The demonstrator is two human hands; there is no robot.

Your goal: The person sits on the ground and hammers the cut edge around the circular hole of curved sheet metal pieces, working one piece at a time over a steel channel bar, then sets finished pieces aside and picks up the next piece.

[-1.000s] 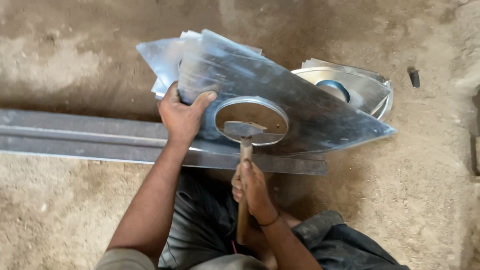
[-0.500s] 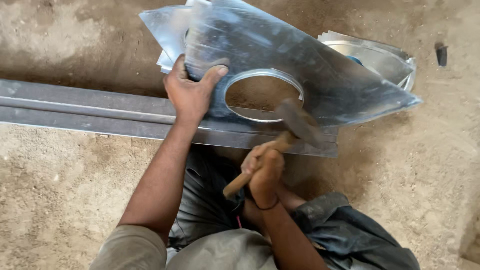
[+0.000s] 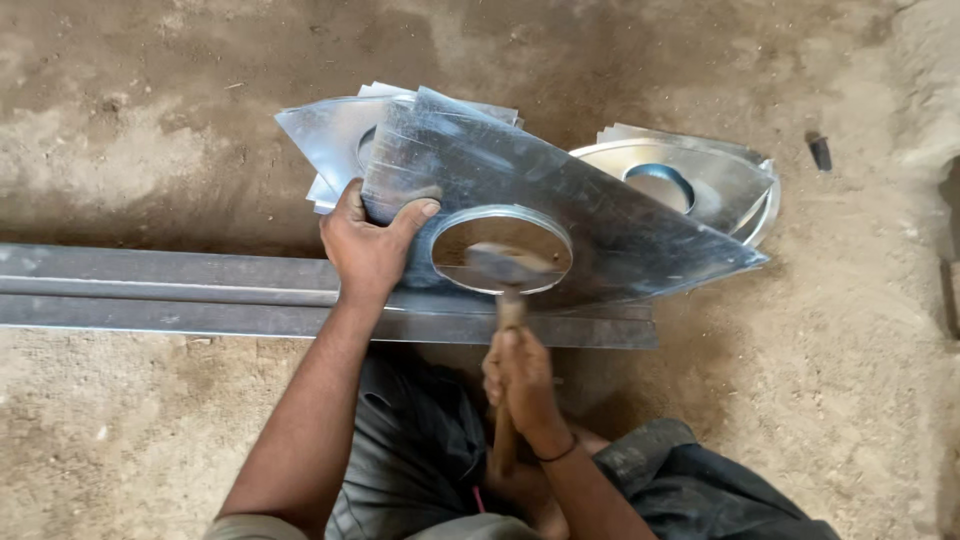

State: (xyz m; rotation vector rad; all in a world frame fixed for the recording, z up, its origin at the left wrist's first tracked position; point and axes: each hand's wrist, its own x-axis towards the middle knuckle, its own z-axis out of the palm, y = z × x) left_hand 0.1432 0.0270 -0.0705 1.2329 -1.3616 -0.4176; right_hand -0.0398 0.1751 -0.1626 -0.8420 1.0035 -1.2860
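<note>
We see the left hand [image 3: 372,248] clamped on the left edge of a large galvanised metal sheet [image 3: 600,215], thumb on top near the rim of its round hole [image 3: 500,250] and fingers curled under the edge. The sheet is tilted, with its near edge resting on a long steel beam [image 3: 160,295] that runs along the dirt floor [image 3: 150,440] from the left side of the view to just past the middle. The sheet tapers to a point on the right, past the beam's end.

The right hand [image 3: 522,378] is wrapped tight around the wooden handle of a hammer [image 3: 508,300], which stands nearly upright in front of the person's knees. The hammer head sits within the hole, close to its near rim; it is blurred, so we cannot tell whether it touches the metal.

Behind the held sheet, more cut sheets [image 3: 335,135] lie stacked on the floor towards the left, and another sheet with a round hole [image 3: 700,175] lies to the right. A small dark object [image 3: 820,152] rests on the floor near the far right edge.
</note>
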